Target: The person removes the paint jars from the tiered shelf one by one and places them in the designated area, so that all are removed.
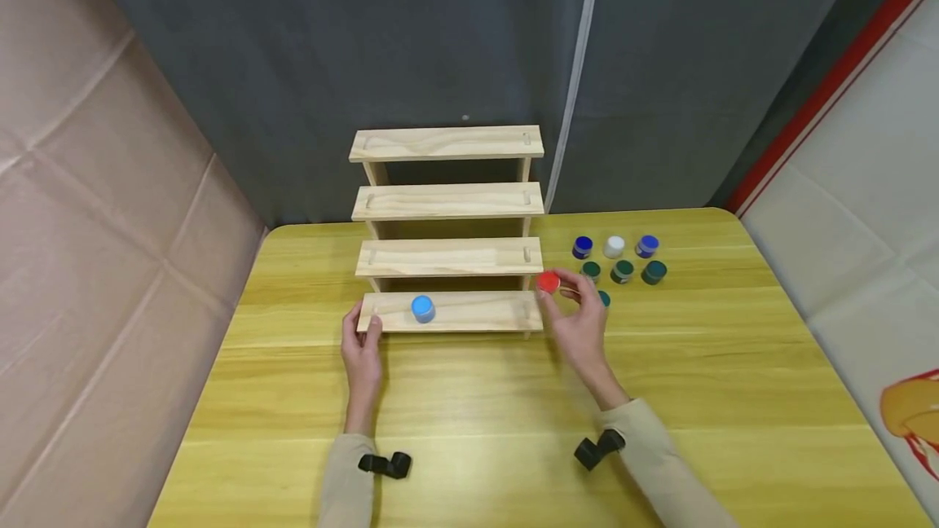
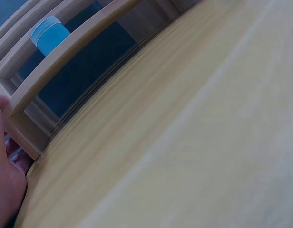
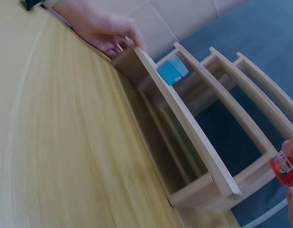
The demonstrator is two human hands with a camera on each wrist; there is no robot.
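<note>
A small red paint jar [image 1: 548,282] is pinched between the thumb and fingers of my right hand [image 1: 582,328], just off the right end of the lowest shelf; its printed label shows in the right wrist view. My left hand [image 1: 363,361] grips the left end of the stepped wooden rack [image 1: 484,312], thumb on top of the bottom board. On that same board, left of its middle, stands a light blue paint jar [image 1: 423,309]. The left wrist view catches only part of the left hand [image 2: 8,185] at the rack's end panel.
Right of the rack, several jars stand on the wooden table [image 1: 469,414]: dark blue [image 1: 583,248], white [image 1: 614,247], blue [image 1: 647,246] and dark green [image 1: 622,271]. One teal jar [image 1: 605,298] is partly behind the right hand. A grey curtain [image 1: 330,47] hangs behind the rack.
</note>
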